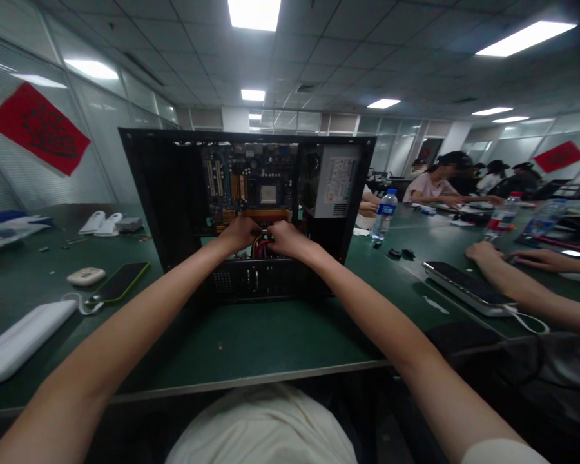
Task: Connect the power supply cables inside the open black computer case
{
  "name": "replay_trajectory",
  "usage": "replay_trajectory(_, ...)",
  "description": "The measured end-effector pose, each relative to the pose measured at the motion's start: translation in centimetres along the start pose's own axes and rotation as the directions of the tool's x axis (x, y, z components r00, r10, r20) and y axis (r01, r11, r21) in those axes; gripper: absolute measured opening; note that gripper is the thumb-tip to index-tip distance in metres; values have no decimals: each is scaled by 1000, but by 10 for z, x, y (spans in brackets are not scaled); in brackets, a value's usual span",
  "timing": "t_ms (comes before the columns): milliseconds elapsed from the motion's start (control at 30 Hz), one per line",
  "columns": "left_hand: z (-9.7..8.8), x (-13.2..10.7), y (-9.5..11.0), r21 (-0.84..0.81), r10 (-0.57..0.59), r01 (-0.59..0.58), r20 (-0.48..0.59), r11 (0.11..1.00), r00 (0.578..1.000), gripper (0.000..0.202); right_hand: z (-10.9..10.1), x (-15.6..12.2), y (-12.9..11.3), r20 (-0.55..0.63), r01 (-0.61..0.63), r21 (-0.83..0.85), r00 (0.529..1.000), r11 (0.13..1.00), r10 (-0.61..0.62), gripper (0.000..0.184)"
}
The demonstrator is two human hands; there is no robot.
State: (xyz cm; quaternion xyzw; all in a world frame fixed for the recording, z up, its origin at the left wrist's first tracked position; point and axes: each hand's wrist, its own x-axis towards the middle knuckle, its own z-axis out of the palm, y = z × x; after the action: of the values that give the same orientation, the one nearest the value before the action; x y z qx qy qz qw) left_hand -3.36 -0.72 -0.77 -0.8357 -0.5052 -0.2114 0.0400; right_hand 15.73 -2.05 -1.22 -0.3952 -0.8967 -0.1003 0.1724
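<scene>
An open black computer case (pixel 169 193) lies on the green table (pixel 251 335) with its motherboard (pixel 251 180) and a grey power supply (pixel 336 180) showing. Both my arms reach into it. My left hand (pixel 241 232) and my right hand (pixel 284 237) meet at the lower edge of the motherboard, fingers curled closed around a bundle of red and yellow cables (pixel 261 248). What exactly each hand pinches is hidden by the fingers.
To the left lie a phone (pixel 120 281), a white pad (pixel 22 338) and a small white device (pixel 86 276). A water bottle (pixel 383 216) stands right of the case. A co-worker's arms (pixel 522 283) rest by a keyboard-like device (pixel 466 287); other people sit at the back right.
</scene>
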Motion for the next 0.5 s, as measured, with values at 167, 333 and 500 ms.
replay_trajectory(167, 1, 0, 1, 28, 17, -17, -18, 999, 1000, 27, 3, 2, 2, 13, -1, 6, 1000, 1000, 1, 27)
replay_trajectory(333, 3, 1, 0, 31, 4, -3, -35, 1000, 999, 28, 2, 1, 2, 22, -7, -1, 1000, 1000, 7, 26)
replay_trajectory(500, 0, 2, 4, 68, -92, 93, -15, 993, 996, 29, 1, 0, 2, 20, -21, 6, 1000, 1000, 21, 28)
